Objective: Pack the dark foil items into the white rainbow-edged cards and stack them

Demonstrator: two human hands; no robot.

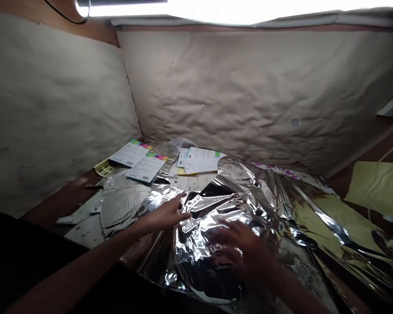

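Observation:
A crinkled sheet of shiny silver film (199,257) covers the middle of the work surface and reflects the light strongly. My left hand (165,216) rests at the film's left side, its thumb stretched out apart from the fingers. Over the film's right part is my right hand (237,244), somewhat blurred, with fingers spread and bent downward. Neither hand visibly grips anything. To the right lies a metal tool with a long shiny blade (329,220) and a dark handle; it looks like scissors.
Printed cards (147,168) lie at the back left, with white printed sheets (201,160) beside them. Yellow paper (327,218) lies under the tool at right. A paper-covered wall (232,96) closes off the back, below a bright lamp (216,11).

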